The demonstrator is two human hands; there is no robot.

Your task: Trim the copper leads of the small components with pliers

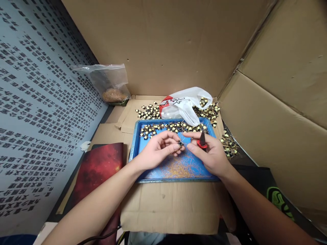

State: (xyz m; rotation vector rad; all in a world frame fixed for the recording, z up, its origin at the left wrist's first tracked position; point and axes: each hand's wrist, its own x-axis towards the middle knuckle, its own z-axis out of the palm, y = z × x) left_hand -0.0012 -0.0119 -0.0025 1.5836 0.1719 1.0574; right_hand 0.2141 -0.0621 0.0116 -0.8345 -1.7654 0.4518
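My left hand (159, 151) pinches a small coil component (180, 143) with thin wire leads between thumb and fingers, above the blue tray (153, 174). Across from it, my right hand (216, 154) has its fingers around small cutters (202, 142) with red handles and dark tips, which point up. The cutters are apart from the component. Many similar black-and-yellow coil components (178, 127) lie along the tray's far side. Under my hands, copper-coloured wire clippings (181, 167) are scattered over the tray floor.
A white-and-red plastic bag (187, 102) lies behind the tray, with loose components around it and more to the right (228, 144). A clear bag of wire scraps (112, 85) stands back left. A dark red mat (98, 166) lies left. Cardboard walls (166, 44) enclose the area.
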